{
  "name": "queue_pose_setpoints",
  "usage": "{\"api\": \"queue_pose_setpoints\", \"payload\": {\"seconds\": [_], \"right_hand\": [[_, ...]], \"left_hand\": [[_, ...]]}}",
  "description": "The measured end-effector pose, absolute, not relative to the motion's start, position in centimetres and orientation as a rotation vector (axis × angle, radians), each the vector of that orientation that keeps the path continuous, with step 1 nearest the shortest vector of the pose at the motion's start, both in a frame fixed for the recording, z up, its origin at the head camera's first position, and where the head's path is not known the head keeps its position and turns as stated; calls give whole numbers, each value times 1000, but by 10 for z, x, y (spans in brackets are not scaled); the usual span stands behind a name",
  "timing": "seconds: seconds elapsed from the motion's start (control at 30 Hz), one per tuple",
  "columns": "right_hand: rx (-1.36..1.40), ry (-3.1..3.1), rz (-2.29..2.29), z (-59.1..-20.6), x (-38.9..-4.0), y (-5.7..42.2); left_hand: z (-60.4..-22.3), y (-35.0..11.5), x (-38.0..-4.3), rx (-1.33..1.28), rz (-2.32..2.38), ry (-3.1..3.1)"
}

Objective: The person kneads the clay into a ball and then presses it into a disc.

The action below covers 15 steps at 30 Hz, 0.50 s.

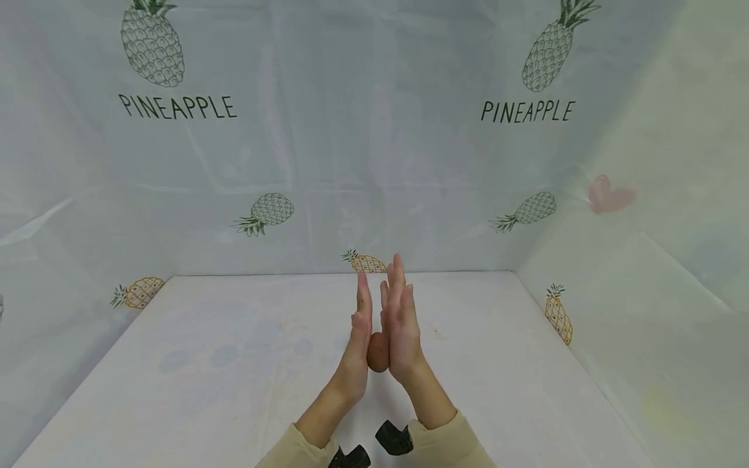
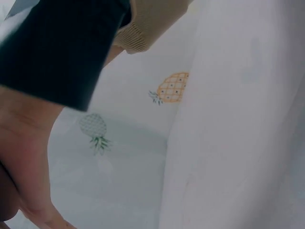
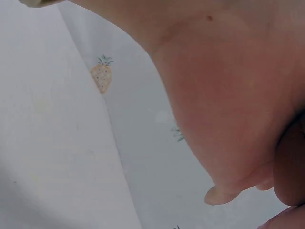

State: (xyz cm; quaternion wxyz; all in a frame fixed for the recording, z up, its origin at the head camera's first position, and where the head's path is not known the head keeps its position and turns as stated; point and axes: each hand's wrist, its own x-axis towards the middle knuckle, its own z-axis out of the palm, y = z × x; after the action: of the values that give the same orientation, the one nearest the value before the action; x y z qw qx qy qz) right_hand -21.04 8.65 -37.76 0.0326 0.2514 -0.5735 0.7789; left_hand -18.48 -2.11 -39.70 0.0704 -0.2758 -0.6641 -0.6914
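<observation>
Between my two upright palms sits a smooth brown egg-shaped lump (image 1: 378, 352), whose exact kind I cannot tell. My left hand (image 1: 357, 351) presses on its left side, fingers straight and pointing up and away. Against the other side rests my right hand (image 1: 404, 338), also with straight fingers. Both hands are above the white tabletop. In the left wrist view, only part of the brown lump (image 2: 6, 196) shows at the lower left edge. The right wrist view has the lump (image 3: 289, 164) at its right edge, against the palm (image 3: 224, 109).
The white tabletop (image 1: 234, 377) ends at a back wall covering (image 1: 351, 130) printed with pineapples. Similar sheeting (image 1: 655, 292) rises at the sides. A black wrist device (image 1: 394, 439) sits at the right cuff and another (image 1: 354, 457) at the left.
</observation>
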Motion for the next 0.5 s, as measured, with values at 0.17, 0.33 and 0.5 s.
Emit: {"api": "queue_pose_setpoints", "payload": {"seconds": [0.17, 0.33, 0.5], "right_hand": [[840, -1792, 2433, -379, -208, 80], [909, -1796, 2455, -382, -206, 73], [944, -1811, 2447, -385, -204, 66]], "left_hand": [[-393, -26, -187, -814, -2083, -1963], [-389, -33, -190, -761, -2062, -1947], [-384, -41, -193, -693, -2060, -1926]]}}
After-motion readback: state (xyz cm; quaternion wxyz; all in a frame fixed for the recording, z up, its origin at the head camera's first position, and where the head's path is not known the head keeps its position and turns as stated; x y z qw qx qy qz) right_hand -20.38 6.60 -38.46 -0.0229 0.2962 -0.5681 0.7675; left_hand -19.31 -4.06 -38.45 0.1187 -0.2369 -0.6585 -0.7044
